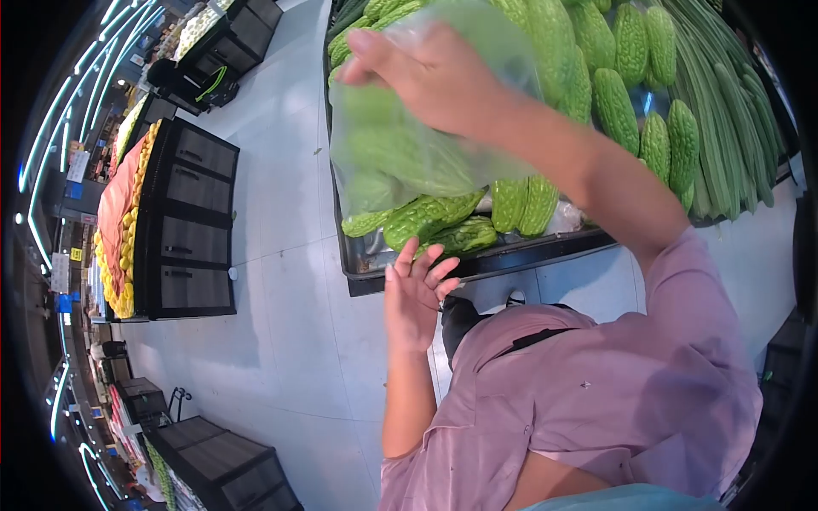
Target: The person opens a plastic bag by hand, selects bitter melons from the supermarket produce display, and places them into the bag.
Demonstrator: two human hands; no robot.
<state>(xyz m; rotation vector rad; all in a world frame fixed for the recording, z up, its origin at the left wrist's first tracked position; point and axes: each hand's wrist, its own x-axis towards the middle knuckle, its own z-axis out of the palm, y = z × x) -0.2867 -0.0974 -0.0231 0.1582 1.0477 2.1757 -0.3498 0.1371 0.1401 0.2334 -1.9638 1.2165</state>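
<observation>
My right hand [434, 81] is closed on a translucent plastic bag [375, 157], held over a display of bitter melons. The bag hangs down in front of the produce, and green shows through it; I cannot tell whether that green is inside or behind. Below the bag, my left hand [416, 294] is raised with the palm up, its fingers slightly bent and apart, holding nothing. Nearest to it are several dark green bitter melons [434, 217] at the front corner of the black display tray [362, 285]. Other pale bitter melons [615, 106] lie to the right.
Long thin green gourds [724, 119] lie at the right of the display. Across the tiled floor [290, 341] stands a dark cabinet stand [196, 221] with yellow fruit [123, 285] on top. Another dark cabinet [221, 464] stands at the lower left.
</observation>
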